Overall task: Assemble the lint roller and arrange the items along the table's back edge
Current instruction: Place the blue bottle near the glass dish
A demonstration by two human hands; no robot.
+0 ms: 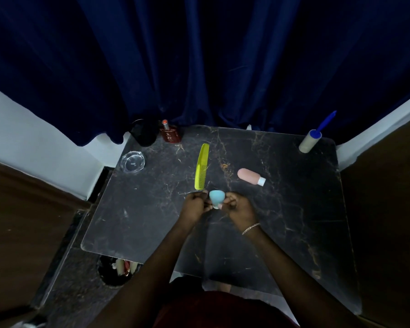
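Observation:
The lint roller (311,138), a pale roll on a blue handle, lies at the back right corner of the dark marble table (294,209), its handle pointing off the far edge. Over the table's middle, my left hand (195,205) and my right hand (238,205) together hold a small light blue egg-shaped sponge (215,197) between their fingertips. A yellow-green comb (201,166) lies just beyond my left hand. To the right of the comb, a pink tube with a white cap (251,176) lies on its side.
A red perfume bottle (170,133) and a black object (143,133) stand at the back left, with a clear glass ashtray (132,161) in front of them. A dark blue curtain (211,62) hangs behind the table. A round bin (117,268) sits below the table's left front.

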